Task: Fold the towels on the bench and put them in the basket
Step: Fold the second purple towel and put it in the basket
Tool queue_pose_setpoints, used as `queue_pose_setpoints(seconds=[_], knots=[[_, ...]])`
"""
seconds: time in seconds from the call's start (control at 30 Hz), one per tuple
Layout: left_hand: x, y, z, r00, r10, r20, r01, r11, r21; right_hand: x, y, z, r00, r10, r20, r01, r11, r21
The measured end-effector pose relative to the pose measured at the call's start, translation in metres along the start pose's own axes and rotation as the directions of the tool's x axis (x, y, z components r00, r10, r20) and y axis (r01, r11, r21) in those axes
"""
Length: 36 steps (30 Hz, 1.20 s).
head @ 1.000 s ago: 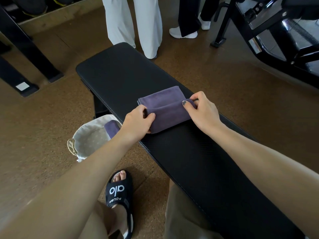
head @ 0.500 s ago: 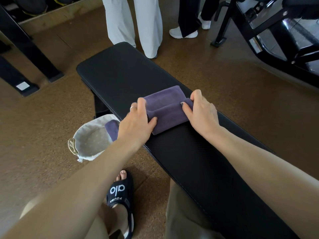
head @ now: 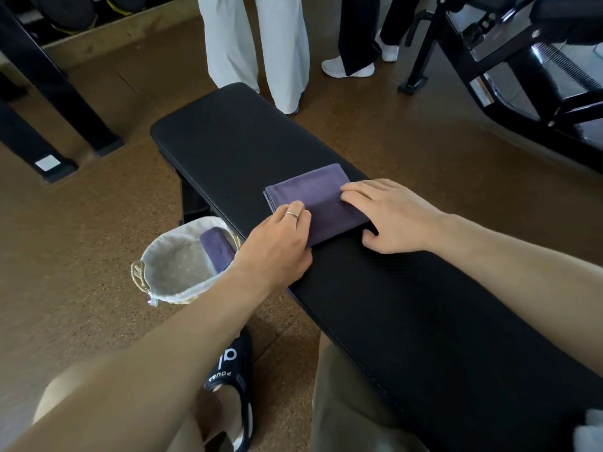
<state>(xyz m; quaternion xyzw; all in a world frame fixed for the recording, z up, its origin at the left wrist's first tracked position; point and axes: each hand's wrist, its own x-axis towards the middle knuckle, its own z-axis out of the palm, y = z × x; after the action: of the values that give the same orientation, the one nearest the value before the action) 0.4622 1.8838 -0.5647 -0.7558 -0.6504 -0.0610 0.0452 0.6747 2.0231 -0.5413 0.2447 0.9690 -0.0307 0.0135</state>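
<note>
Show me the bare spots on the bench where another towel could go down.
Two free patches on the bench: the far end, beyond the folded purple towel, and the long near stretch between the hands and the person's lap. The middle is crowded: the left hand and right hand both lie on the towel.

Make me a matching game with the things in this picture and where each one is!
Things:
1. folded purple cloth towel
2. round woven basket with pale fabric lining
3. rolled purple towel
4. black slide sandal

Places:
A. on a foot, on the floor
B. inside the basket
C. flat on the black padded bench, under both hands
D. on the brown floor beside the bench

Pairs: 1-C, 2-D, 3-B, 4-A
</note>
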Motion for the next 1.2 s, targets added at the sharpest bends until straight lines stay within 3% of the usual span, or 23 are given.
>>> queue_pose_setpoints(seconds=[0.13, 0.23, 0.33, 0.47, 0.63, 0.9, 1.0, 1.2], knots=[[0.007, 0.003, -0.006, 1.0, -0.023, 0.013, 0.023, 1.0, 0.017, 0.01, -0.005, -0.004, 1.0, 0.031, -0.005, -0.031, 1.0, 0.004], [0.006, -0.003, -0.015, 0.998, -0.064, 0.004, 0.064, 0.995, -0.073, 0.013, -0.008, -0.01, 0.992, 0.125, -0.016, -0.119, 0.971, 0.206], [0.006, -0.017, -0.024, 0.985, -0.167, 0.051, 0.175, 0.944, -0.279, 0.018, -0.007, -0.019, 0.964, 0.231, 0.127, -0.264, 0.845, 0.465], [0.005, -0.032, -0.029, 0.96, -0.236, 0.15, 0.28, 0.81, -0.516, 0.031, -0.005, -0.026, 0.915, 0.306, 0.264, -0.404, 0.691, 0.6], [0.007, -0.041, -0.024, 0.926, -0.315, 0.21, 0.378, 0.735, -0.563, 0.044, -0.003, -0.028, 0.844, 0.393, 0.365, -0.533, 0.537, 0.654], [0.014, -0.042, -0.017, 0.711, -0.559, 0.426, 0.677, 0.381, -0.63, 0.054, -0.029, -0.007, 0.779, 0.567, 0.267, -0.613, 0.597, 0.518], [0.011, -0.037, -0.023, 0.659, -0.527, 0.537, 0.742, 0.338, -0.579, 0.052, -0.037, -0.003, 0.748, 0.601, 0.282, -0.645, 0.557, 0.524], [-0.013, -0.033, -0.034, 0.512, -0.488, 0.707, 0.837, 0.096, -0.539, 0.041, -0.057, -0.004, 0.686, 0.616, 0.387, -0.722, 0.512, 0.466]])
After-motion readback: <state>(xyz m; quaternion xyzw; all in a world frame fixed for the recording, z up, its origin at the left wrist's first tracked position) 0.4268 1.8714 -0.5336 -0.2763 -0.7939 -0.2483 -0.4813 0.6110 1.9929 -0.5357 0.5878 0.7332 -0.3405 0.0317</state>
